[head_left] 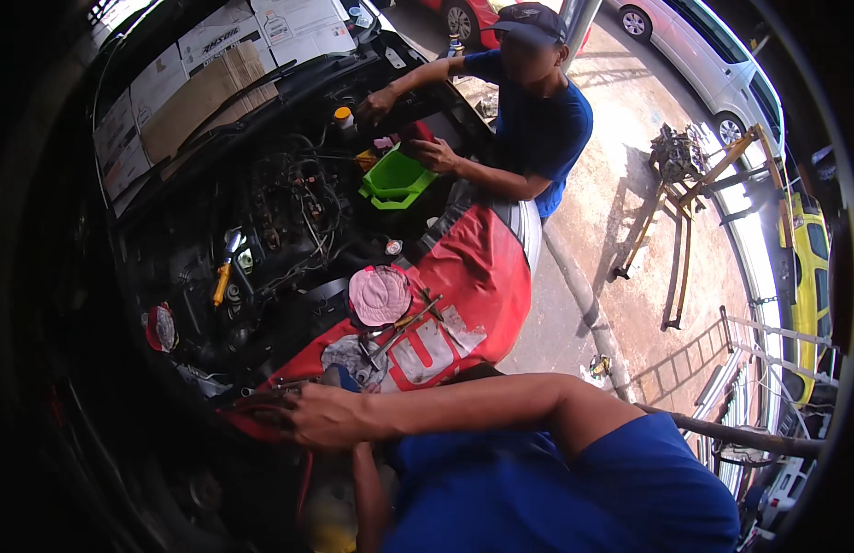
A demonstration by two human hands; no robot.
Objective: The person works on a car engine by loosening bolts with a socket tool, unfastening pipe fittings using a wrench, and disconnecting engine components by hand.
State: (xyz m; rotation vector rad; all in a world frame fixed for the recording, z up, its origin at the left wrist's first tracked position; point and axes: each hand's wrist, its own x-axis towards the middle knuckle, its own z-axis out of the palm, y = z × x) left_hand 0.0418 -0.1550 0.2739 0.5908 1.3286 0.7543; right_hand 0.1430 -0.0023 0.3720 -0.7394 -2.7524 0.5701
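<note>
My right hand [312,415] reaches to the near corner of the engine bay, fingers curled over something dark that I cannot make out on the red fender cover [468,267]. My left forearm [370,488] rises beneath it; that hand is hidden behind my right one. Just beyond my hands lie a crumpled rag [349,355] and metal tools [395,336] beside a pink cloth [379,295]. A yellow-handled tool [222,281] rests among the engine parts [289,203].
A co-worker [538,138] leans over the far fender by a green container [395,180]. Cardboard sheets [197,101] cover the windscreen. To the right stand an engine on a stand [676,152], a metal ladder [786,341], a silver van [713,64] and a yellow car [809,249].
</note>
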